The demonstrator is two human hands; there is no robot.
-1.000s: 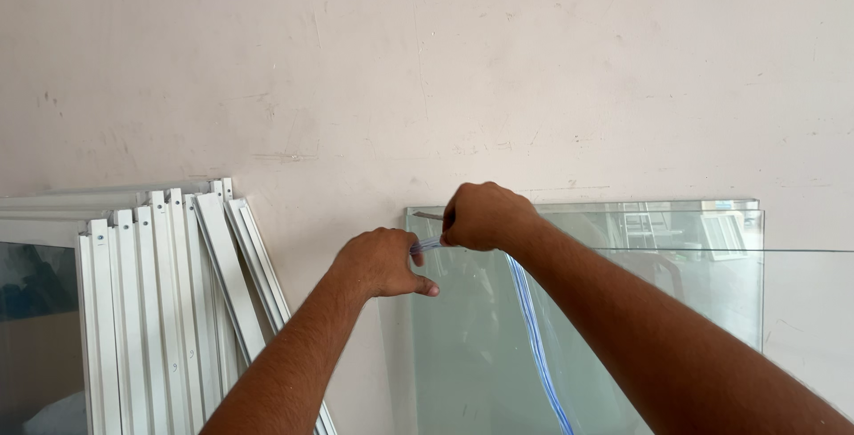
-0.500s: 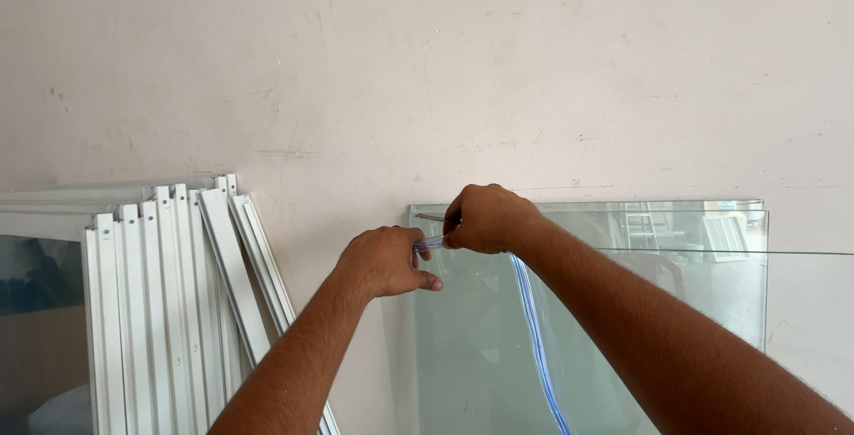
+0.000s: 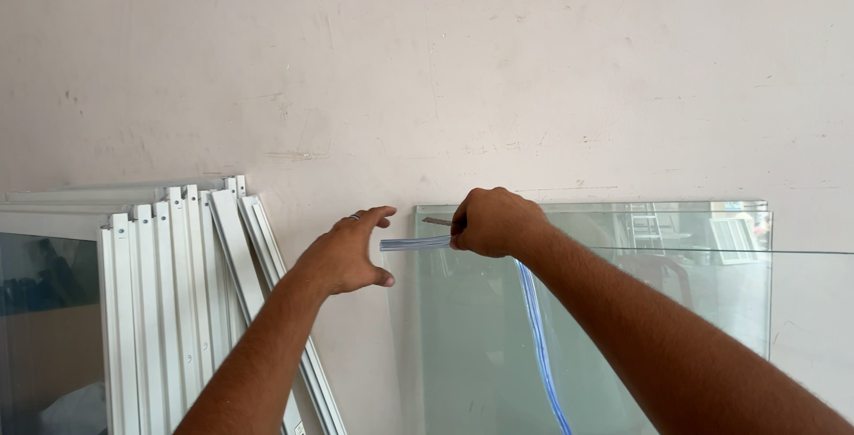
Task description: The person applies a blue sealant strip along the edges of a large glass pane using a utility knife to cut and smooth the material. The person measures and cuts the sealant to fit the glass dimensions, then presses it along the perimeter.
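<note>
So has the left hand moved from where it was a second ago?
Yes. The left hand has opened and drawn back leftward from the glass pane's top corner, toward the white frames.

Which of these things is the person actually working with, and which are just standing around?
In use:
- clear glass pane leaning on the wall
- clear, blue-tinted rubber sealing strip, its end along the pane's top edge
- right hand, closed on the strip
- left hand, open at the strip's free end

Standing by:
- white metal frame bars stacked against the wall
- second glass pane behind
</note>
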